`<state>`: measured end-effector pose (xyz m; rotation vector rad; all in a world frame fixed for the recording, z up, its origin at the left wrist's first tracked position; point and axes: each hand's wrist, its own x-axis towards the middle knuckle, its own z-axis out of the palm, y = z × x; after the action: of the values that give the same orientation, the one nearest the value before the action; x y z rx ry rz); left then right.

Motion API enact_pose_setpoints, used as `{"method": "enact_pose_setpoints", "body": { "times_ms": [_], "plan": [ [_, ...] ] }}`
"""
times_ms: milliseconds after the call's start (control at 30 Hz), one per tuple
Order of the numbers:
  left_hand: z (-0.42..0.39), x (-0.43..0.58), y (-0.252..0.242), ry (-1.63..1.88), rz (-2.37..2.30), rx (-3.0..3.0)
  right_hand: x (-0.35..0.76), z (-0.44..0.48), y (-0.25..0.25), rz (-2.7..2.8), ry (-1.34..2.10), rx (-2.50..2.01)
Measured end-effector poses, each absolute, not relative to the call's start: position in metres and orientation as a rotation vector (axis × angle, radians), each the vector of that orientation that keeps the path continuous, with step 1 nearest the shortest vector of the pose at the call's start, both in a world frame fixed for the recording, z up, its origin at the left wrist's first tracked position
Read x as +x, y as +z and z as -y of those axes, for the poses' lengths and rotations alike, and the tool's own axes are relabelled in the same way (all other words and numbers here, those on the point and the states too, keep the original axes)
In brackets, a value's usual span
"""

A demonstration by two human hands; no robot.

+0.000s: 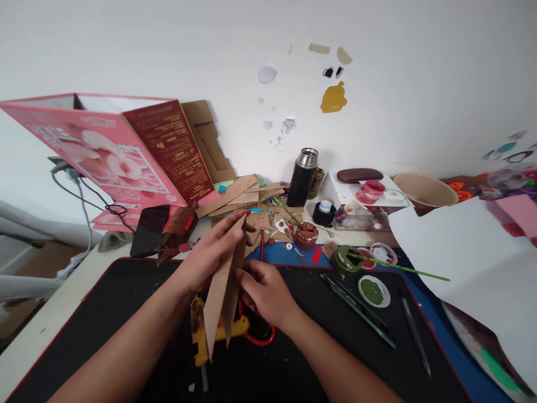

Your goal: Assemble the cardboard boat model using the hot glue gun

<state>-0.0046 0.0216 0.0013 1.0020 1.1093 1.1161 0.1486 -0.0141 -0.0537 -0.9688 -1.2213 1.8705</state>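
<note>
A long folded piece of brown cardboard [224, 291] stands on end over the black mat [126, 302]. My left hand [210, 252] lies along its upper part, fingers pressed against it. My right hand [262, 291] grips its lower right edge with curled fingers. Under the cardboard lie a yellow glue gun [199, 330] and red-handled scissors [262, 336].
A pink box [104, 151] stands at the back left beside cardboard scraps [239, 196]. A black flask [302, 176], brown pot [306, 235], green paint jar [346, 258] with a green stick, paint lid [373, 291], ruler [356, 308] and white paper [470, 268] fill the right.
</note>
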Motion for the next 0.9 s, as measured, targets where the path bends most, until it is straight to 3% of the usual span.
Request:
{"method": "enact_pose_setpoints", "body": {
  "times_ms": [133, 267, 900],
  "plan": [
    [-0.018, -0.013, 0.008, 0.814, -1.239, 1.441, 0.15, 0.011, -0.054, 1.187, 1.822, -0.991],
    [-0.02, -0.025, 0.012, 0.791, -1.414, 1.644, 0.152, 0.01, -0.053, 1.209, 1.743, -1.022],
    [-0.026, -0.042, 0.018, 0.879, -1.172, 1.441, 0.166, -0.001, -0.04, 1.04, 1.699, -0.983]
  ]
}}
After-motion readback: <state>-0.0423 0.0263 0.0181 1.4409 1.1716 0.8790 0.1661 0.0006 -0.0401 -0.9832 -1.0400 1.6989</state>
